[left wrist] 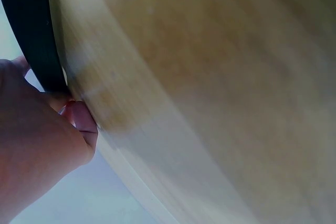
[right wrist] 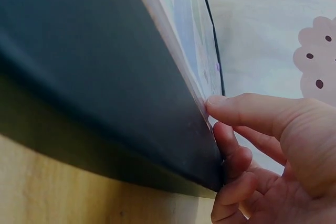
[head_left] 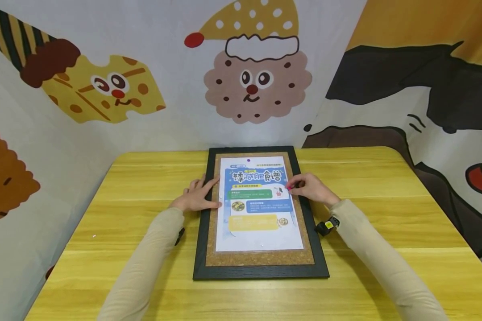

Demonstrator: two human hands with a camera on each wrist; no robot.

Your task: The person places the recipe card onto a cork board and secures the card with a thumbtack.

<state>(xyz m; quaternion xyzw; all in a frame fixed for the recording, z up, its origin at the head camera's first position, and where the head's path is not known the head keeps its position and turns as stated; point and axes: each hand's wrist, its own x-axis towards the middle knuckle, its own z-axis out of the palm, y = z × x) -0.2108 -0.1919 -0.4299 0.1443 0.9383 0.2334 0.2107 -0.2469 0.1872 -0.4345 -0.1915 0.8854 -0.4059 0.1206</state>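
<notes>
An indoor space, its exact use unclear: cartoon-printed hangings (head_left: 176, 98) stand behind and beside a wood-grain desk (head_left: 140, 191).

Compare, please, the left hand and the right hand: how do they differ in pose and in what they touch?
Pose: the left hand has thumb and forefinger spread apart, while the right hand has thumb and finger drawn together.
Touch: the left hand lies across the frame's left side, while the right hand pinches a pink pin at the sheet's right edge.
Shared: both are bare.
</notes>
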